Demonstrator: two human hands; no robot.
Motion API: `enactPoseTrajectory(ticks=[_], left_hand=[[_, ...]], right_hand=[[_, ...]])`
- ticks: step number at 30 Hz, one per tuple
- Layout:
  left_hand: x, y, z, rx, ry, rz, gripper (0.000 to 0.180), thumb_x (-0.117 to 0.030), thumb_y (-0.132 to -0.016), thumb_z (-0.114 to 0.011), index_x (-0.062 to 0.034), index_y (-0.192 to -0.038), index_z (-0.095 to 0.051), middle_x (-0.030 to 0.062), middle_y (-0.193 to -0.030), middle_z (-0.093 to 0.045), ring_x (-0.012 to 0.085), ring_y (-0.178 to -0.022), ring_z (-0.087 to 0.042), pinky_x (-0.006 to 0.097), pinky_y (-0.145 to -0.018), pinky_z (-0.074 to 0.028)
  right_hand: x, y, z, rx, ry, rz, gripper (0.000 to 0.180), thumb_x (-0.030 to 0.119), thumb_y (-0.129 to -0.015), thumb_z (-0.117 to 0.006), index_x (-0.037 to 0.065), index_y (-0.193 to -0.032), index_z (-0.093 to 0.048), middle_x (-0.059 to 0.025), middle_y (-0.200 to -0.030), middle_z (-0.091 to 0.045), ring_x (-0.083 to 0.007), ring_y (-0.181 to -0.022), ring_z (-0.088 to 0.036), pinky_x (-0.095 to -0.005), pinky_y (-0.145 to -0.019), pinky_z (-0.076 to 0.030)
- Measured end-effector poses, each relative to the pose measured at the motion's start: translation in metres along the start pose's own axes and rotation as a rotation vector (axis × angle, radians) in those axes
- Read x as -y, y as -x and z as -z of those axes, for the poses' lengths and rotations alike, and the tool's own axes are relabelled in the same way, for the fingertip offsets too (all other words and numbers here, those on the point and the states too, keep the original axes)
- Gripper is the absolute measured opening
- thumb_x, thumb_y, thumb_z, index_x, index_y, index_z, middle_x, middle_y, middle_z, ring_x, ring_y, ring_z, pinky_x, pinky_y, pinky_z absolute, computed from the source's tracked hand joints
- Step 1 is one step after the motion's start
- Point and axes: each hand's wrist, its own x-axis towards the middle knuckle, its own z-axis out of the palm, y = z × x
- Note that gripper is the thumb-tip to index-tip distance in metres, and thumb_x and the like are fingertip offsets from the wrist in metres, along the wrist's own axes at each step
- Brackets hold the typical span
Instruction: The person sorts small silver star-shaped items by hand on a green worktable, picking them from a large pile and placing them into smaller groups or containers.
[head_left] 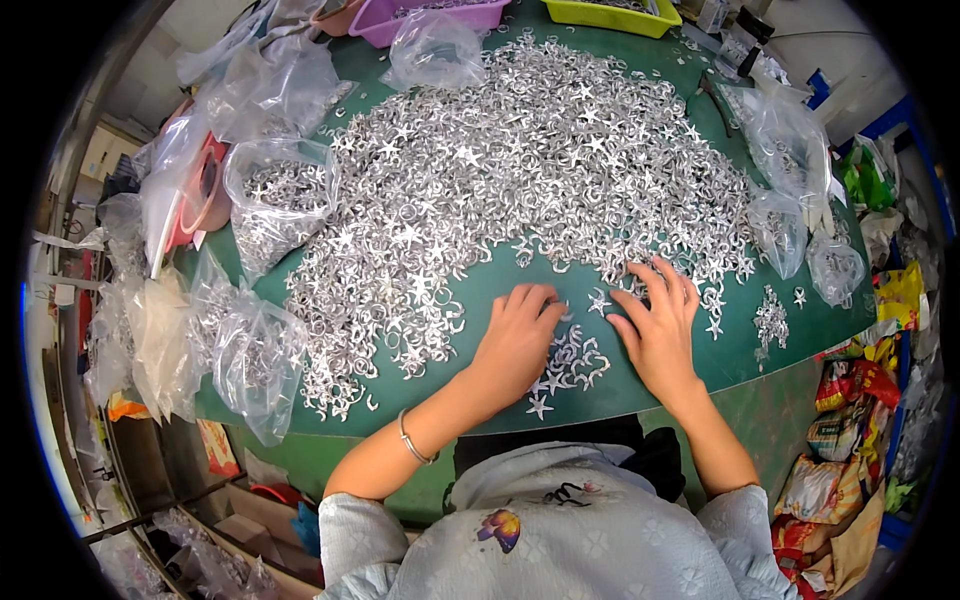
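Left of the large heap of silver star-shaped rings (520, 170) that covers the green desk (800, 330), clear plastic bags of rings (275, 205) lie along the desk edge. At the near edge of that heap, the left hand (515, 340) rests palm-down with its fingers (540, 300) curled together on loose rings, just above a small sorted cluster of star rings (570, 365). Right of that cluster, the right hand (660, 325) lies flat with its fingers (665, 280) spread apart on the heap's fringe, with a single star ring (598, 301) between the hands.
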Motion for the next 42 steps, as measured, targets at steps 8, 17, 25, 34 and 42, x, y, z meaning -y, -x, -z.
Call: enactPoseTrajectory(ticks=[8,17,25,34,42], left_hand=[[-0.008,0.010,0.006,0.078,0.163,-0.021,0.044,0.013,-0.074,-0.054,-0.0005,-0.116,-0.059,0.0142,-0.117,-0.053,0.0329,-0.105,-0.052,0.040,-0.087,-0.042],[-0.008,-0.012,0.007,-0.032,0.229,-0.049,0.045,0.012,-0.073,-0.054,-0.0006,-0.115,-0.059,0.0139,-0.118,-0.054,0.0323,-0.106,-0.053,0.040,-0.088,-0.042],[-0.020,0.008,0.005,0.142,0.138,-0.139,0.048,0.009,-0.071,-0.058,-0.0004,-0.118,-0.058,0.0136,-0.122,-0.054,0.0326,-0.115,-0.050,0.044,-0.094,-0.040],[-0.038,-0.008,-0.004,0.165,0.062,-0.250,0.051,0.008,-0.072,-0.057,0.0028,-0.123,-0.053,0.0162,-0.135,-0.048,0.0355,-0.124,-0.046,0.048,-0.106,-0.034],[-0.062,-0.056,-0.036,0.138,-0.027,-0.362,0.049,0.002,-0.076,-0.055,0.0045,-0.124,-0.052,0.0189,-0.136,-0.047,0.0349,-0.123,-0.047,0.046,-0.101,-0.039]], right_hand=[[0.004,0.001,-0.001,-0.024,-0.113,0.040,0.015,0.010,-0.076,-0.071,0.006,-0.090,-0.067,-0.0090,-0.119,-0.055,-0.0316,-0.118,-0.047,-0.0485,-0.097,-0.031],[0.011,0.006,0.003,0.027,-0.141,0.119,0.018,0.008,-0.076,-0.069,0.007,-0.095,-0.068,-0.0065,-0.108,-0.058,-0.0276,-0.107,-0.053,-0.0448,-0.091,-0.034],[0.000,0.018,-0.002,-0.015,-0.098,0.072,0.025,0.010,-0.076,-0.070,0.010,-0.101,-0.068,-0.0044,-0.105,-0.058,-0.0255,-0.108,-0.051,-0.0456,-0.092,-0.034],[-0.038,0.072,0.040,-0.178,0.025,-0.221,0.024,0.011,-0.078,-0.070,0.003,-0.101,-0.067,-0.0099,-0.111,-0.059,-0.0307,-0.107,-0.051,-0.0450,-0.090,-0.035],[-0.046,0.086,0.043,-0.173,0.040,-0.276,0.028,0.010,-0.081,-0.067,0.002,-0.108,-0.066,-0.0108,-0.114,-0.058,-0.0316,-0.108,-0.051,-0.0443,-0.092,-0.034]])
